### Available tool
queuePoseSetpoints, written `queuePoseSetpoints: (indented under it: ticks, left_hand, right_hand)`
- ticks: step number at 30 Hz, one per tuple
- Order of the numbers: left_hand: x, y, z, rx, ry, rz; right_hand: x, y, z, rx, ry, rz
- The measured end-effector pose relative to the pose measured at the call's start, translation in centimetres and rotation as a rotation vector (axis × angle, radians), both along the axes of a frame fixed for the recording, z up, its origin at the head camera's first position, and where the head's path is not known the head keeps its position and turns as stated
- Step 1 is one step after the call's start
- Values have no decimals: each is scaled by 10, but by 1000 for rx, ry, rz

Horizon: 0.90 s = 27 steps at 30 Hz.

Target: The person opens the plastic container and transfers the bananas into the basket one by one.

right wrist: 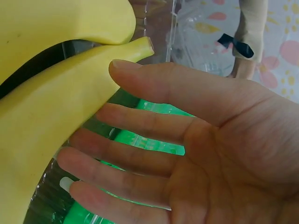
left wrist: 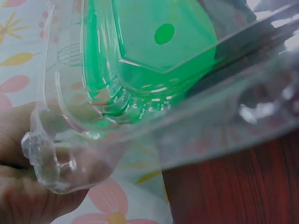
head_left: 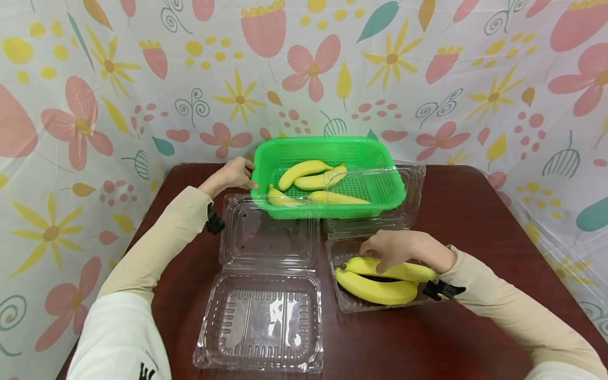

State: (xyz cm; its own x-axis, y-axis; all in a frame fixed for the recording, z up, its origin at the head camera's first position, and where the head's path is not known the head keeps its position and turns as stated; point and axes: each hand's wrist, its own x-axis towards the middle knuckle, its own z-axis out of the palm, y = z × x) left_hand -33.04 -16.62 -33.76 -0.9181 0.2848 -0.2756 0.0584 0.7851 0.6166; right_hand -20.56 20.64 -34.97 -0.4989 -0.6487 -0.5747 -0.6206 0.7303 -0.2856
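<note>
At the left end of a green plastic basket (head_left: 361, 142), my left hand (head_left: 236, 173) holds the rim; in the left wrist view a clear lid partly covers the fingers. Several bananas (head_left: 304, 173) lie in this basket. My right hand (head_left: 401, 248) is over a clear clamshell box (head_left: 349, 306) with two bananas (head_left: 380, 287) side by side, stems to the left. The right wrist view shows its fingers (right wrist: 140, 158) spread and nearly straight along the far banana (right wrist: 56, 102), thumb tip at its stem end. Nothing is gripped in that hand.
A second clear clamshell box (head_left: 261, 316) stands open at front left, its lid (head_left: 271, 232) tilted back near the basket. The right box's raised lid (head_left: 408, 195) overlaps the basket's right end. A flower-patterned curtain (head_left: 313, 68) hangs behind the dark red table (head_left: 456, 211).
</note>
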Motion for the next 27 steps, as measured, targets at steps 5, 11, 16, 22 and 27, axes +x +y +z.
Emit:
queuePoseSetpoints:
  ticks: [5, 11, 16, 22, 27]
  left_hand:
    - [0, 0, 0, 5, -11, 13]
    - [0, -1, 0, 23, -25, 26]
    - [-1, 0, -1, 29, -28, 29]
    - [-1, 0, -2, 32, -34, 28]
    - [-1, 0, -1, 31, -27, 26]
  right_hand:
    - [0, -1, -4, 2, 4, -3]
    - [1, -3, -10, 41, 0, -22]
    - [0, -5, -16, 80, 10, -17]
    - [0, -6, -23, 90, 15, -33]
    - [-1, -5, -26, 65, 9, -26]
